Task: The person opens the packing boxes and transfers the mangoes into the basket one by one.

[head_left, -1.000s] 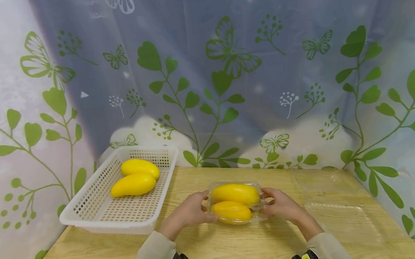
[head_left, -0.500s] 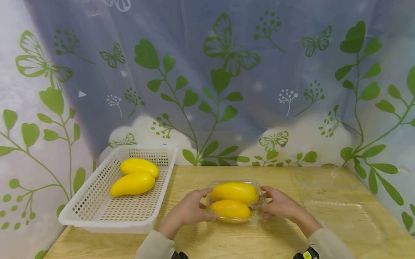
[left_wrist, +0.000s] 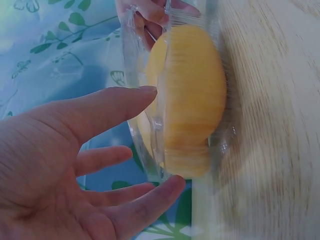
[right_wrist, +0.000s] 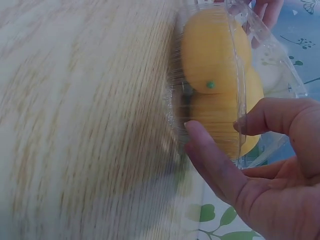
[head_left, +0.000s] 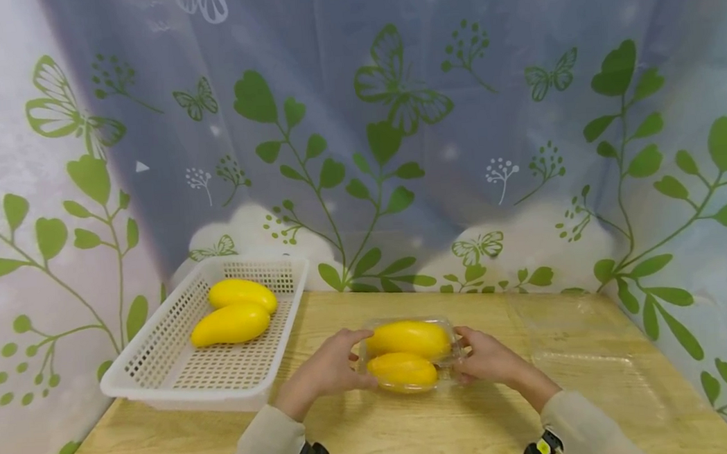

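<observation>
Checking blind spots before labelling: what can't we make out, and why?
Head: basket floor under its two mangoes; they cover it.
Head: full outline of clear plastic at right; too faint.
Left wrist: most of right hand; top edge cuts it.
Right wrist: most of left hand; top edge cuts it.

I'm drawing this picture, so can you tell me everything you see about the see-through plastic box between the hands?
The clear, shiny, rectangular plastic box has finely ridged sides and a rim. Inside, two smooth, yellow, mango-shaped fruits lie side by side. It looks roughly level over the pale wooden table. The left hand holds one end and the right hand the other. I can't tell whether it's fully shut.
</observation>
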Tool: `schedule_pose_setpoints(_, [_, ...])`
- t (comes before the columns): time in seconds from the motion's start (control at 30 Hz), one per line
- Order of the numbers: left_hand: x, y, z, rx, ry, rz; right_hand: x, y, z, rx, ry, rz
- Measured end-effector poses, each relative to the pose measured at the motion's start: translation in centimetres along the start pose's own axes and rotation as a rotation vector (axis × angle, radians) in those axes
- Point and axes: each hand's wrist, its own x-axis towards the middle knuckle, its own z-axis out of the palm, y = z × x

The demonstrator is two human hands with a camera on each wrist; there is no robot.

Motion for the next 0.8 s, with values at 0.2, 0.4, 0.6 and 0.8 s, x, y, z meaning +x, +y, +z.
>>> schedule_pose_setpoints(0.2, [-0.1, 0.6, 0.3, 0.033, 0.02, 0.026, -0.2, -0.1, 0.0, 0.011, -0.007, -0.021])
schedule_pose_setpoints(0.4, [0.4, 1.2, 0.7, 0.139, 0.041, 0.037, -0.2, -0.1, 0.0, 0.004, -0.004, -0.01])
schedule_pose_setpoints(0.6, [1.0, 2.2, 1.1, 0.223, 0.05, 0.029, 0.0, 0.0, 0.0, -0.008, -0.006, -0.002])
schedule_pose_setpoints(0.8, [1.4, 3.1, 1.5, 0.261, 0.065, 0.036, 0.1, -0.1, 0.1, -0.013, -0.01, -0.003])
